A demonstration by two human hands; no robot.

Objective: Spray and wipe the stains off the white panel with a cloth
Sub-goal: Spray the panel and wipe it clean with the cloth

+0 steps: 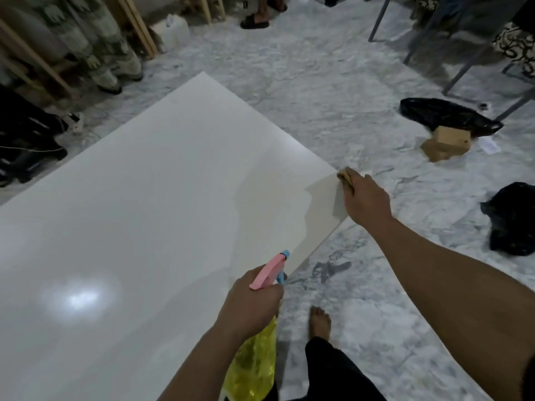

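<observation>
A large white panel lies flat over the marble floor and fills the left and middle of the view. My right hand presses a tan cloth onto the panel's right corner. My left hand grips a spray bottle with a yellow body and a pink and blue head, held upright near the panel's near right edge. No stains show on the panel from here; a light glare sits at its lower left.
My bare foot stands on the marble floor beside the panel's edge. A cardboard box and black bags lie to the right. Metal chair legs stand at the back right, another person's sandalled feet at the back.
</observation>
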